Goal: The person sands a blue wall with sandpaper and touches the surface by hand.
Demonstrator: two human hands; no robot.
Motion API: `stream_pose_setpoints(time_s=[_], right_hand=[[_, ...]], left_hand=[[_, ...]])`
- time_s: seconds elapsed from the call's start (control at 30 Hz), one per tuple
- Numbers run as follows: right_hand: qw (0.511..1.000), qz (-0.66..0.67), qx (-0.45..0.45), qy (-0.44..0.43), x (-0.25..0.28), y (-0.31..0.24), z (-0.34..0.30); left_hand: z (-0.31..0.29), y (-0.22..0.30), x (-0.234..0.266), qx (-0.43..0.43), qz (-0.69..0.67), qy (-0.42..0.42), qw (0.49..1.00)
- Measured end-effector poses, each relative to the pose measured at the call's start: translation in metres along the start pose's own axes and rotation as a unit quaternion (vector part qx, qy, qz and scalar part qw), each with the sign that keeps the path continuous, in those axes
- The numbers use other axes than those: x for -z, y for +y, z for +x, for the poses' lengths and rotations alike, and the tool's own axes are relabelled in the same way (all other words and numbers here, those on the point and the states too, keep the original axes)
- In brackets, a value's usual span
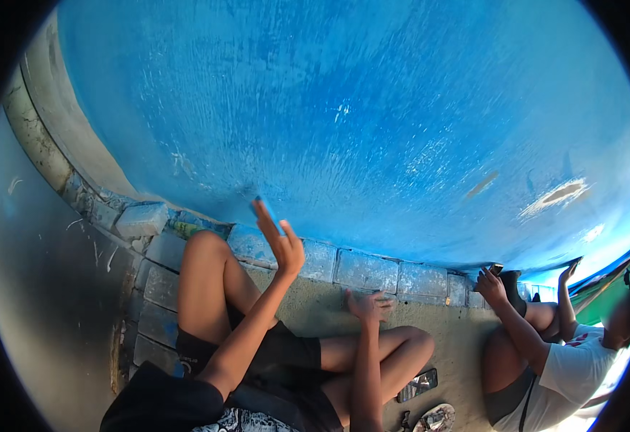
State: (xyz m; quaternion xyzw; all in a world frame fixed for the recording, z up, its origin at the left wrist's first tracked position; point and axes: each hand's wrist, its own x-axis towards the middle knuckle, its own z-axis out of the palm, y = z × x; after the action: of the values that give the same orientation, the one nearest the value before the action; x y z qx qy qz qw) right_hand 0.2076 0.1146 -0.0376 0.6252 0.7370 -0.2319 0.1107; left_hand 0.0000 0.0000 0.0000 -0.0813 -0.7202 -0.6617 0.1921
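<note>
Left fingers [266, 222] straightened near a blue wall [329, 115]; right fingers [383, 303] splayed over the floor [441, 327].
Blocks [366, 271] lie below the left fingers, a bent knee [207, 250] lower-left; a phone [417, 385] and co-worker [577, 367] sit lower-right of the right fingers.

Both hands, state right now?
Left hand: raised near the blue wall, fingers blurred; grip can't be told.
Right hand: open, nothing visible in it.
</note>
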Motion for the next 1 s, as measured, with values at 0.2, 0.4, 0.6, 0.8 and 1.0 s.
stream_pose_setpoints(time_s=[0.2,0.4,0.6,0.8,1.0], right_hand=[[0.998,-0.024,-0.005,-0.062,-0.001,-0.007,-0.018],[0.989,-0.108,0.012,-0.099,0.004,0.005,-0.010],[0.989,-0.076,-0.008,-0.126,0.003,-0.009,-0.019],[0.991,-0.086,-0.013,-0.106,0.000,-0.002,-0.014],[0.995,-0.062,0.075,-0.007,-0.006,0.005,-0.020]], left_hand=[[0.036,0.015,-0.040,-0.395,0.093,-0.138,0.903],[0.066,0.022,-0.058,-0.547,0.185,-0.215,0.787],[0.111,0.017,-0.024,-0.464,0.135,-0.046,0.874],[0.079,0.012,-0.050,-0.540,0.152,-0.143,0.815],[0.103,0.063,-0.041,-0.433,0.058,-0.081,0.896]])
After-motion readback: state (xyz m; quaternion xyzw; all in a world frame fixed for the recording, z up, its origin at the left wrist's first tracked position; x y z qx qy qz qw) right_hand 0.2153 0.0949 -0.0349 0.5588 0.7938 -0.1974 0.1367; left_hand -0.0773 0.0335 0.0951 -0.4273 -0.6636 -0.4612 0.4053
